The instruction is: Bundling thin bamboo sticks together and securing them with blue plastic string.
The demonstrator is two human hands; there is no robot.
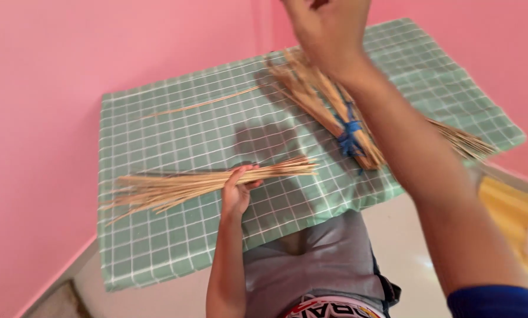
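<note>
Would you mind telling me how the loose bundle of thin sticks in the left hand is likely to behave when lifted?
The stick bundle looks light: the left hand alone holds it. Untied, its ends fan out, so sticks may slip loose. The thin sticks probably bend and could snap.

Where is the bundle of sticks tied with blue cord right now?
In the head view, the tied bundle lies on the green checked cloth toward its far right, partly behind the raised right forearm.

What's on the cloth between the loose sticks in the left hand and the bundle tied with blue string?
Nothing: the head view shows only bare green checked cloth between the loose sticks and the tied bundle.
</note>
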